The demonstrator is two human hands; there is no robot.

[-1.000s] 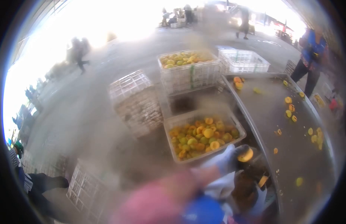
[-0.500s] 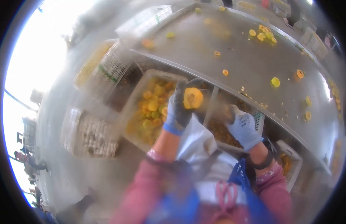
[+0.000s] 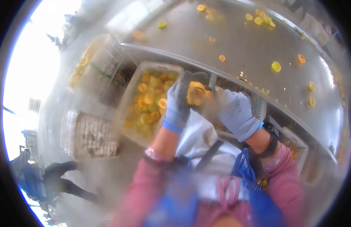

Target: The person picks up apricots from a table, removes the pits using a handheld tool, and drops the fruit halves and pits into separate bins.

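Observation:
My left hand (image 3: 178, 99), in a grey and blue work glove, is closed around a halved yellow peach (image 3: 196, 94) with its cut face up. My gloved right hand (image 3: 239, 115) is closed with its fingers right at the fruit. Whatever it grips is blurred, so I cannot make it out. Just left of my left hand stands a pale crate (image 3: 124, 120) filled with yellow and orange fruit (image 3: 149, 99). Behind my right hand is another crate (image 3: 260, 109), its contents mostly hidden by the hand.
A metal table (image 3: 255, 49) with a raised edge bears scattered fruit halves (image 3: 276, 67) and small pale bits. White crates (image 3: 90, 134) stand at left, and another crate (image 3: 298, 145) at right. A person in dark clothing (image 3: 31, 176) is at the far left.
My right hand has moved left and up to meet the peach half in my left hand. The view has shifted a little, and a person now shows at the lower left.

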